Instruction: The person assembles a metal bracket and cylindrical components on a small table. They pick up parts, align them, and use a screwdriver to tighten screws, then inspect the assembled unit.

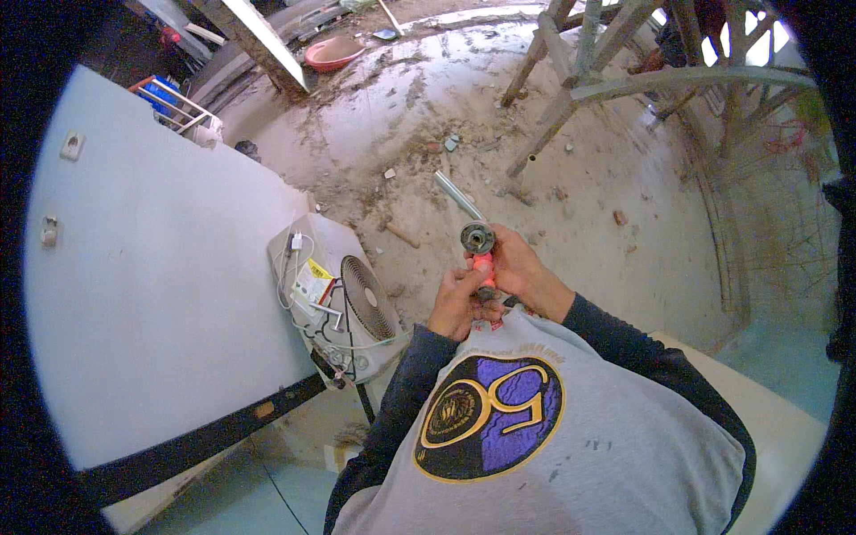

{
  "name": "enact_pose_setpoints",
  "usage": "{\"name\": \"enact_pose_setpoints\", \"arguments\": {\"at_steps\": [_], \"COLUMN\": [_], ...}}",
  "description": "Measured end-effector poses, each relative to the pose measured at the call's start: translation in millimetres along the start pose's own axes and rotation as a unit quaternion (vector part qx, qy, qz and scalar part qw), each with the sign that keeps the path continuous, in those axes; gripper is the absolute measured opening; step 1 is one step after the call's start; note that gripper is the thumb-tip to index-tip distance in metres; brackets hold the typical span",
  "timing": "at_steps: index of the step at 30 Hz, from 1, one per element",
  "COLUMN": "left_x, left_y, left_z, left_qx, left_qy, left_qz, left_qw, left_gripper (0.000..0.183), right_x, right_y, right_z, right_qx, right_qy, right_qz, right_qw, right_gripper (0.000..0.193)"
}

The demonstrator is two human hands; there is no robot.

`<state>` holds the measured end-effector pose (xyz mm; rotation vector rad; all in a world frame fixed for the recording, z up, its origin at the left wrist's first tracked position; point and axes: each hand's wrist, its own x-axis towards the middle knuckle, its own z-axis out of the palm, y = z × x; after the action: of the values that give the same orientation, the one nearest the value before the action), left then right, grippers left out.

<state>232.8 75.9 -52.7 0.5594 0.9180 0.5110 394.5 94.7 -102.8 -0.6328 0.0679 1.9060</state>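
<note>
Both my hands are closed around a red power tool (pixel 484 267) that looks like an angle grinder, held in front of my shirt. Its round grey metal head (pixel 477 237) points away from me, with no disc visible on it. My left hand (pixel 456 301) grips the near part of the body from the left, fingers curled. From the right, my right hand (pixel 524 266) wraps round it close to the head. A shiny metal tube (pixel 459 196) shows just beyond the head; whether it joins the tool or lies on the floor I cannot tell.
At left, a pale boxy fan (pixel 364 294) with a round grille carries a yellow-and-white packet (pixel 314 282) and cables. Beside it stands a white panel (pixel 169 267). Rubble lies on the dusty floor (pixel 571 196). A wooden frame (pixel 615 53) rises far right; a red basin (pixel 333 55) sits far off.
</note>
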Motion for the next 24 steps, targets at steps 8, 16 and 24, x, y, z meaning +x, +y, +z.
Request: {"name": "enact_pose_setpoints", "arguments": {"at_steps": [8,16,24], "left_x": [15.9,-37.1,-101.6], "left_y": [-12.8,-12.6,23.2], "left_z": [-27.5,-41.6,-35.7], "left_qx": [-0.105,-0.079,0.473], "left_qy": [-0.028,0.094,0.167], "left_qz": [0.007,0.165,0.256], "left_qw": [0.994,0.979,0.826], "left_gripper": [0.033,0.047,0.040], "right_x": [2.1,-7.9,-6.0], "right_y": [-30.0,-51.6,-57.8], "right_z": [2.3,5.0,-0.8], "right_qx": [-0.008,0.056,0.082], "right_qy": [0.016,0.075,0.028], "right_qz": [0.015,0.039,0.095], "right_qw": [1.000,0.995,0.992], "right_gripper": [0.038,0.045,0.039]}}
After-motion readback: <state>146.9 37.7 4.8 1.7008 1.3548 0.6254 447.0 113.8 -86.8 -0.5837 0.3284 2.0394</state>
